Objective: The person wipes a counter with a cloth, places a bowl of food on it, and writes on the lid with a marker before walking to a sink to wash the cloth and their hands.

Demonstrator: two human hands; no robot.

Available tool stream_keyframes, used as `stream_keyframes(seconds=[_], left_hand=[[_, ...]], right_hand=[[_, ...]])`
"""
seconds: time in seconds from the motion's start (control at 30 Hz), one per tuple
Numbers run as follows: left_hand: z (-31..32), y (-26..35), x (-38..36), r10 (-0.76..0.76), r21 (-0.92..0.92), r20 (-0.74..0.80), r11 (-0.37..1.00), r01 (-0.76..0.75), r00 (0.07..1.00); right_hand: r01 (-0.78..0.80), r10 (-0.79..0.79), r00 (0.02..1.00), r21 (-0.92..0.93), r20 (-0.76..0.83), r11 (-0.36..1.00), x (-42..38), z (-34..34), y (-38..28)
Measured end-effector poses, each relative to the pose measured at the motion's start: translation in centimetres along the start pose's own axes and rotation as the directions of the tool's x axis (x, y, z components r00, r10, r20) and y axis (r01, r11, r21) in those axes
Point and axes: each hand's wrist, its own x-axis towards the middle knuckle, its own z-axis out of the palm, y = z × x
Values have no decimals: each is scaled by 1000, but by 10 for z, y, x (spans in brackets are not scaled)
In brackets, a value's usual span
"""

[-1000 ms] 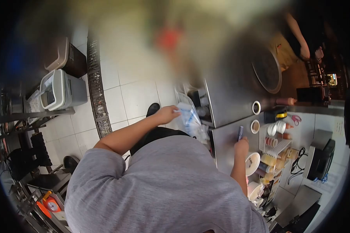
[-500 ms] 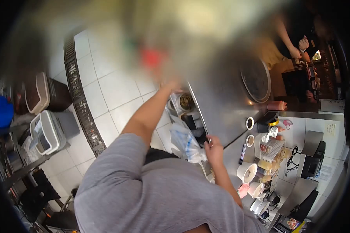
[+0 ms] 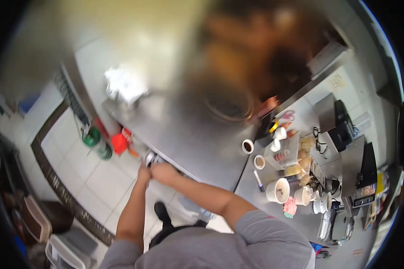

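Observation:
My left hand [image 3: 144,172] and my right hand [image 3: 164,172] are close together at the front edge of the steel counter [image 3: 179,130]. Just beyond their fingers is a small white-and-dark object [image 3: 153,158], too blurred to name. Both hands look closed around this spot, though the fingers are mostly hidden. A red object [image 3: 119,143] and a green one [image 3: 91,137] are beyond the hands, by the counter's left end.
Two small sauce cups [image 3: 248,146], a marker [image 3: 258,180] and a white tub [image 3: 278,190] stand on the counter at right. A white basket [image 3: 283,152] holds cups. Crumpled foil [image 3: 123,85] lies at the far end. Bins [image 3: 69,251] stand lower left.
My right hand has left the counter edge near the plastic bag and joined my left hand farther along. The view has turned; red and green objects and the foil now show.

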Motion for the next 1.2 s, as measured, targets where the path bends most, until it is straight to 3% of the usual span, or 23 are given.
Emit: stream_keyframes(seconds=[0.03, 0.1, 0.13, 0.2, 0.23, 0.3, 0.33, 0.4, 0.43, 0.5, 0.57, 0.63, 0.7, 0.77, 0.83, 0.9, 0.93, 1.0, 1.1, 1.17, 1.2], left_hand=[[3, 20, -23, -103, -99, -16, 990, 101, 995], [-1, 43, -51, -208, -106, 87, 971, 216, 974], [-3, 46, -53, -205, -83, 102, 973, 214, 973], [-8, 49, -58, -225, -60, 143, 970, 236, 964], [-9, 52, -59, -227, -46, 149, 971, 236, 962], [-6, 60, -57, -241, -15, 139, 969, 245, 961], [-4, 56, -50, -235, -17, 145, 971, 240, 961], [1, 50, -35, -173, 44, 143, 985, 169, 974], [6, 51, -33, -166, 44, 148, 986, 161, 975], [17, 54, -31, -170, 20, 95, 985, 169, 981], [21, 51, -22, -167, -26, 58, 985, 169, 984], [20, 47, -13, -192, -189, 117, 959, 212, 974], [14, 24, 21, -218, -234, 110, 943, 238, 970], [18, 19, 40, -188, -260, 28, 947, 189, 982], [24, 29, 54, -229, -257, 96, 935, 247, 969], [33, 38, 56, -141, -269, 89, 950, 160, 986], [36, 35, 66, -47, -277, 152, 957, 88, 987], [39, 37, 70, -109, -261, 137, 955, 142, 985], [34, 36, 73, -149, -244, 140, 953, 180, 979], [34, 31, 73, -132, -243, 158, 955, 169, 978], [32, 25, 67, -114, -362, 148, 918, 160, 983]], right_hand=[[60, -40, 991, -155, 126, 986, 8, -6, -4], [54, -40, 995, -169, 86, 984, 22, 13, 3], [33, -22, 998, -161, 66, 986, 19, 5, 3], [245, -206, 966, -301, 158, 922, 10, -4, 3], [234, -198, 969, -297, 147, 926, 5, -6, 5], [353, -373, 920, -162, -118, 922, -3, -15, 9], [350, -371, 921, -170, -119, 921, -8, -19, 9], [284, -276, 954, 55, -120, 957, -19, -25, 6], [282, -274, 953, 47, -125, 958, -24, -26, 5], [285, -225, 915, 142, -335, 948, -31, -32, 3], [335, -240, 884, 186, -400, 924, -37, -45, 9], [308, -41, 696, 247, -717, 919, -47, -64, 14], [136, 90, 631, 224, -770, 965, -61, -120, 29], [31, 74, 465, 100, -882, 995, -64, -164, 73], [-123, 39, 375, -8, -926, 992, -67, -199, 117], [-261, -5, 313, -92, -950, 961, -68, -220, 158], [-330, 19, 317, -91, -948, 939, -72, -228, 164], [-397, 70, 326, -69, -943, 915, -78, -214, 164], [-283, 71, 599, -128, -797, 950, -95, -161, 145], [-205, 91, 701, -77, -707, 976, -116, -103, 126], [-179, 122, 748, -22, -653, 984, -129, -77, 116]])
